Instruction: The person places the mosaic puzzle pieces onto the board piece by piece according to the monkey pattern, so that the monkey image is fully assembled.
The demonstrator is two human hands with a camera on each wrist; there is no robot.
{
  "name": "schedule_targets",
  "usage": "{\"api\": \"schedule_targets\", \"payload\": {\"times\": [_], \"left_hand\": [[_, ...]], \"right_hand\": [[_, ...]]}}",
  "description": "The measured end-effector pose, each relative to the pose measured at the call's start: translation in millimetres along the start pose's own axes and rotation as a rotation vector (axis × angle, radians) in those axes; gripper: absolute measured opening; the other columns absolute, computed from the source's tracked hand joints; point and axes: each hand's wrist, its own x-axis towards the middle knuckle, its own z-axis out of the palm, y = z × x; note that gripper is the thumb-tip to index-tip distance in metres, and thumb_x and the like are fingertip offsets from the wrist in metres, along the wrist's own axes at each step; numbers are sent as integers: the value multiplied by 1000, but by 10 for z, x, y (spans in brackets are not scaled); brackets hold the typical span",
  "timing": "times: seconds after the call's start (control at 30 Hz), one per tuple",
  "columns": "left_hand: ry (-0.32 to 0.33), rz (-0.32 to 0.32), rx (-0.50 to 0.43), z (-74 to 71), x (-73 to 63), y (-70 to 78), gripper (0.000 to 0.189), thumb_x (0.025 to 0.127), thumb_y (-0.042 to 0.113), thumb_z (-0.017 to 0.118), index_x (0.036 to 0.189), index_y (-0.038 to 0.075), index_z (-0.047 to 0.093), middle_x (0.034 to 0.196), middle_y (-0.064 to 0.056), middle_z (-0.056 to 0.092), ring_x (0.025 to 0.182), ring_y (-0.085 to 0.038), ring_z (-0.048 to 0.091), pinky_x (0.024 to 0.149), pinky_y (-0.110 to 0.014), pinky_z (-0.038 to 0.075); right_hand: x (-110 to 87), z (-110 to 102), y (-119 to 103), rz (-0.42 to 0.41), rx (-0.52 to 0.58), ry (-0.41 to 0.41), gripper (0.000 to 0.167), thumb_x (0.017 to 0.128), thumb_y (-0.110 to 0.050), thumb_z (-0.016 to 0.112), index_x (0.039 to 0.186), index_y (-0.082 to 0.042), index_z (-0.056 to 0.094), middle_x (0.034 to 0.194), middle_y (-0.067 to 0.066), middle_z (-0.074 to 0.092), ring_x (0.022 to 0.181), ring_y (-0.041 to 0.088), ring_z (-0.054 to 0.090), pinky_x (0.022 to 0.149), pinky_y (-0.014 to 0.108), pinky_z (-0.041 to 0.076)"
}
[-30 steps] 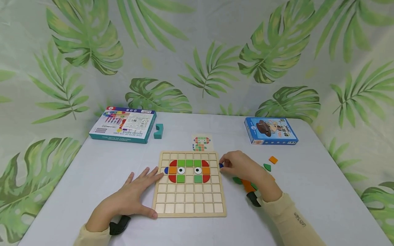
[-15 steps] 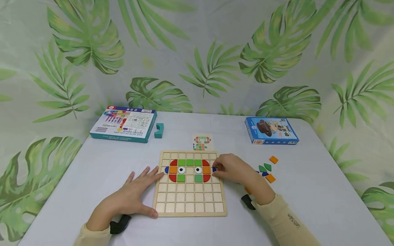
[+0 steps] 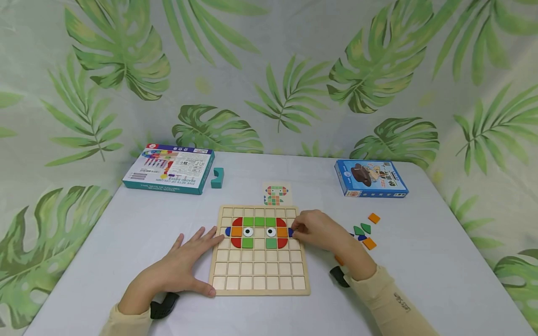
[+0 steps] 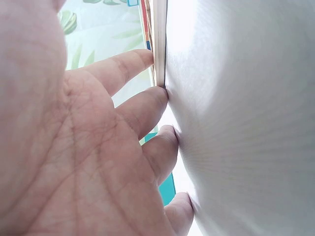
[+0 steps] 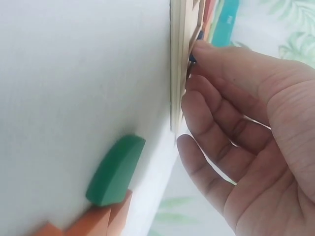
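A wooden grid board (image 3: 259, 269) lies in the middle of the table, its upper rows bearing red, orange and green tiles with two white eye pieces (image 3: 248, 232). One blue tile (image 3: 228, 232) sits at the left end of that pattern. At the right end, my right hand (image 3: 317, 229) pinches another blue tile (image 3: 291, 232) between thumb and fingers, right at its cell. In the right wrist view only a sliver of this tile shows under the thumb. My left hand (image 3: 180, 265) is spread along the board's left side, fingertips and thumb touching its edge.
Loose green, blue and orange tiles (image 3: 369, 243) lie right of the board, some hidden by the right arm. A pattern card (image 3: 276, 194) lies behind the board. Farther back are a teal-edged box (image 3: 168, 169), a teal block (image 3: 217, 178) and a blue box (image 3: 371, 179).
My right hand has moved left with the blue tile, from beside the board to the right end of the pattern, then nearly stopped there. The left hand stays in place.
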Motion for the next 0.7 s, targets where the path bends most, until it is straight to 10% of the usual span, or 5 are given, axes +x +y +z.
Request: {"api": "schedule_targets", "payload": {"times": [0.7], "left_hand": [[-1, 7, 24, -3, -4, 1, 125, 63, 63, 97, 167, 25, 40, 179, -9, 27, 167, -46, 13, 125, -82, -1]], "right_hand": [[-434, -181, 192, 121, 71, 59, 21, 99, -22, 78, 116, -9, 78, 89, -6, 68, 81, 9, 59, 75, 26, 57]]}}
